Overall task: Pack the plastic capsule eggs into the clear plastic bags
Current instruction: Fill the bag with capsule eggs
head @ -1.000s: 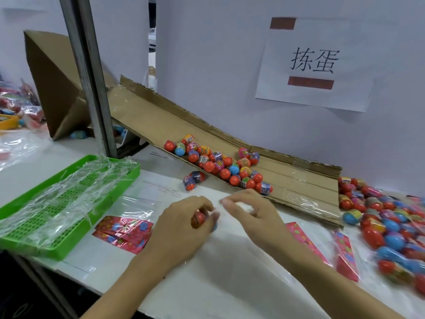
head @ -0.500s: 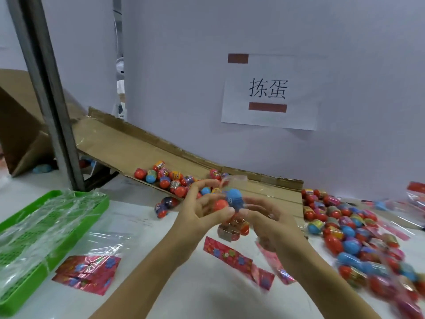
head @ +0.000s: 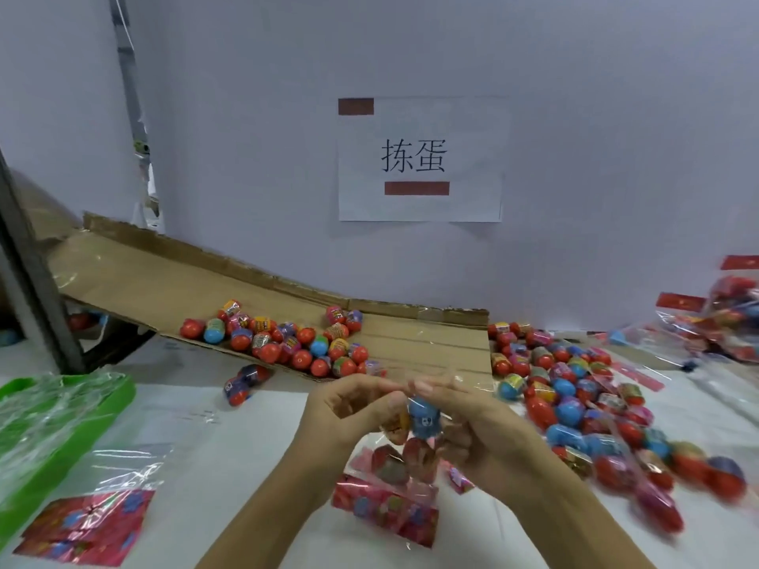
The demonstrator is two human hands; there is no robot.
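Both hands hold a clear plastic bag point(head: 394, 486) with a red patterned bottom above the table. My left hand point(head: 349, 408) and my right hand point(head: 472, 420) pinch its mouth at the top. A blue capsule egg point(head: 424, 418) sits in the bag's upper part, with several red eggs point(head: 410, 455) below it inside the bag. Loose capsule eggs point(head: 287, 342) lie on the cardboard ramp point(head: 164, 281). A bigger heap of eggs point(head: 575, 396) covers the table to the right.
A green tray point(head: 119, 398) with clear film stands at the left. Empty red-printed bags point(head: 90, 523) lie at the lower left. Two stray eggs point(head: 242, 384) sit below the ramp. Filled bags point(head: 727, 318) pile at the far right. A metal post point(head: 28, 281) rises at left.
The hands rose from the table with the bag, and the blue egg went from my fingertips down into the bag. The view shifted to the right.
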